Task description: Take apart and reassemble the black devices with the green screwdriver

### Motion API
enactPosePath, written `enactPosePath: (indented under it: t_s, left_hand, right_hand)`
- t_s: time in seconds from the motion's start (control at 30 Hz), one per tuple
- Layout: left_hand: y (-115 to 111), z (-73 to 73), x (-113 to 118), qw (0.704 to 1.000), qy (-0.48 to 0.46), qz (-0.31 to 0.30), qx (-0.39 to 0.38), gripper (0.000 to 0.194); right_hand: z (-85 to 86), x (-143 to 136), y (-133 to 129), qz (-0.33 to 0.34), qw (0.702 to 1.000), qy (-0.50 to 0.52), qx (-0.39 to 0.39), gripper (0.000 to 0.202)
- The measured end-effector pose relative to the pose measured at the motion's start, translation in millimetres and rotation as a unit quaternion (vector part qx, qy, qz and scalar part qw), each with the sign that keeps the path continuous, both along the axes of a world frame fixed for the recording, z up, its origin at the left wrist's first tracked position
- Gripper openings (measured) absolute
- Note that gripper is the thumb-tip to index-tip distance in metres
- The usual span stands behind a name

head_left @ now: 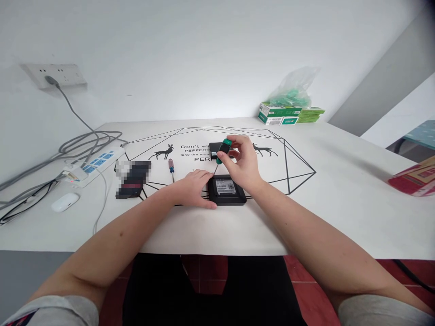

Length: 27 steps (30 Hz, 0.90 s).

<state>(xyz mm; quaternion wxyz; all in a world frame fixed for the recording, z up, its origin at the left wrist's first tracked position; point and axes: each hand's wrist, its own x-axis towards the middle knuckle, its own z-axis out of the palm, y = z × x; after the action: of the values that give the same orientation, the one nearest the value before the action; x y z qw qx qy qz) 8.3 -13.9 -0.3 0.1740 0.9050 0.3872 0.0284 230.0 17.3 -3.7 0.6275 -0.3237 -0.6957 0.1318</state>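
A black square device [238, 196] with a white label lies on the printed mat at the table's middle. My right hand [245, 164] grips a green and black screwdriver [224, 147], its shaft slanting down to the device's upper left corner. Against the device's left edge rests my left hand [195, 189], fingers spread, the thumb at the lower left corner. Behind the screwdriver is another black object [215, 148], partly hidden by my right hand. A second screwdriver [171, 166] with a clear and blue handle lies to the left of the device.
On the left are a phone-like dark item, partly pixelated [133, 180], a white mouse [65, 202], a power strip [102, 164] and grey cables [79, 144]. Green and white boxes [279, 111] with a plastic bag [295, 88] stand at the back right. A red package [414, 178] is far right.
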Motion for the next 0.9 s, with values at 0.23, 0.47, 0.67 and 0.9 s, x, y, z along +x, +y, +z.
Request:
enactPosePath:
  t_s: [0.23,0.47,0.67,0.9]
  left_hand:
    - [6.2,-12.8,0.4,0.999,0.03,-0.023,-0.022,0.132]
    - [7.2,-14.0,-0.8,0.997,0.059,-0.026,-0.045,0.142]
    - [9.3,-17.1,-0.8,0.998,0.048,-0.028,-0.041,0.143]
    - [11.3,-21.0,-1.2,0.999,0.032,-0.029,-0.014,0.142]
  right_hand:
    - [-0.2,3.5,3.0,-0.002,1.0,-0.003,-0.002,0.041]
    - [-2.5,1.8,4.3,-0.002,1.0,-0.005,0.005,0.041]
    - [-7.1,2.3,8.0,-0.016,1.0,-0.001,0.014,0.044]
    - [-5.2,2.3,6.1,-0.007,1.0,0.007,0.002,0.044]
